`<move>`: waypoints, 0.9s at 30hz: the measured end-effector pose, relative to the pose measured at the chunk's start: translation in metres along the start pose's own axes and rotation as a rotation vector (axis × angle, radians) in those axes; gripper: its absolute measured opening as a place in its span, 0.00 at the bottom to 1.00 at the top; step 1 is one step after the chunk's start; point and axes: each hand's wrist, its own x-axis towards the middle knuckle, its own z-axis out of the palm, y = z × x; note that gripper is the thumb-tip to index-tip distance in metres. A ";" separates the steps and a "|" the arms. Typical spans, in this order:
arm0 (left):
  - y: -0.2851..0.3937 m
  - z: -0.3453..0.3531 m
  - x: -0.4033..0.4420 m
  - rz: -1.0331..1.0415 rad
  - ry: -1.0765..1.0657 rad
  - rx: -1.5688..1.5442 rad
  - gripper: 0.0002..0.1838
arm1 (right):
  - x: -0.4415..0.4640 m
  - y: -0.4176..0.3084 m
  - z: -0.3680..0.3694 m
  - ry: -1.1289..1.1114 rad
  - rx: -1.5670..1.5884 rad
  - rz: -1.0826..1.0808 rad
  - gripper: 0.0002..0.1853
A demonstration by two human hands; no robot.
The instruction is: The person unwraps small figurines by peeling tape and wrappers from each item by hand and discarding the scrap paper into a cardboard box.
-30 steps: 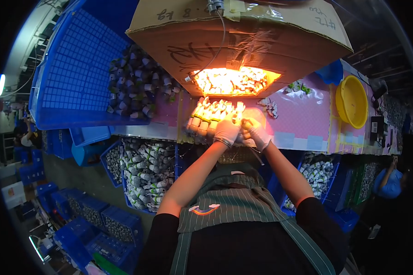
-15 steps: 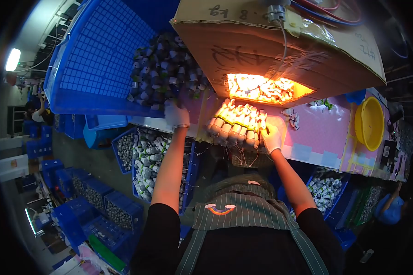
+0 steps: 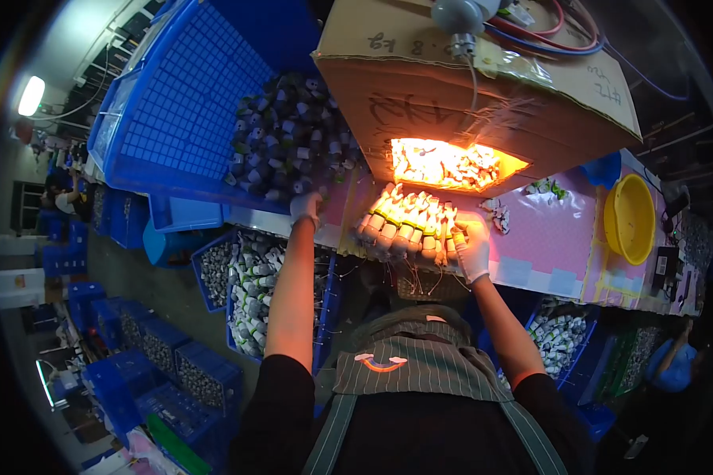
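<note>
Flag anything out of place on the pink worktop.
A white-and-dark cluster and a white-and-green cluster lie loose on the pink worktop, apart from the orderly row of pieces, so they look stray.

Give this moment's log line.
row of green-banded pieces: before lit carton | right grip: at row's right end | left grip: beside blue crate

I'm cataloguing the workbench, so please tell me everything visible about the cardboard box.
The cardboard box is brown, upright on the pink-topped bench, with dark handwriting, including an upside-down "8 kg", and shiny clear tape. A low opening facing the wearer glows orange-yellow; its interior looks crinkled but is too bright to identify. Red and blue cables and a grey fitting are on top.
</note>
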 end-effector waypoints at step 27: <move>-0.027 0.015 -0.054 0.115 -0.319 -0.183 0.14 | 0.006 -0.086 0.019 -0.476 0.662 0.579 0.13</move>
